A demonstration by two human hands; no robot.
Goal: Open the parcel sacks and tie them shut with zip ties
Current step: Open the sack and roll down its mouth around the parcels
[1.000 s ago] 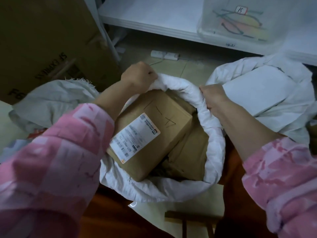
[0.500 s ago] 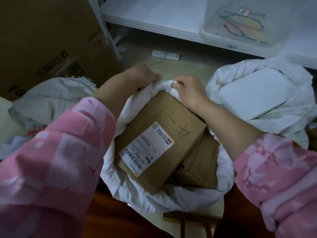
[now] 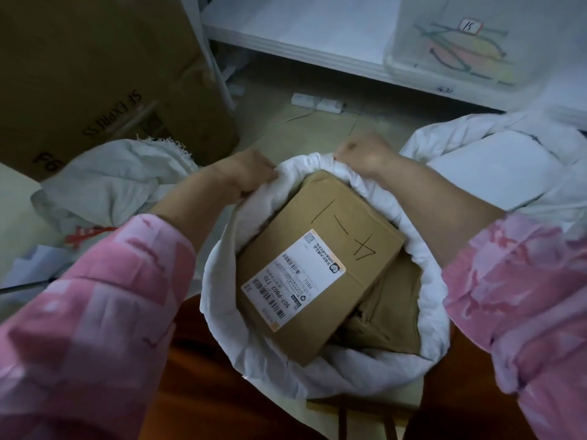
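Note:
A white parcel sack point(image 3: 336, 373) stands open in front of me, its rim rolled down. Inside lies a brown cardboard box point(image 3: 320, 249) with a shipping label and pen marks, on top of other brown parcels point(image 3: 397, 312). My left hand point(image 3: 244, 173) grips the rolled rim at the far left. My right hand point(image 3: 365, 157) grips the rim at the far side, a little to the right. No zip tie shows in the view.
A second white sack point(image 3: 495, 173) lies at the right, a grey one point(image 3: 104, 188) at the left. A big cardboard box point(image 3: 95, 74) stands far left. A white shelf point(image 3: 317, 33) holds a clear plastic bin point(image 3: 470, 42). A power strip point(image 3: 317, 103) lies on the floor.
My right hand has moved along the far rim, first toward my left hand, then a little apart again. The sack and the labelled box have shifted toward me.

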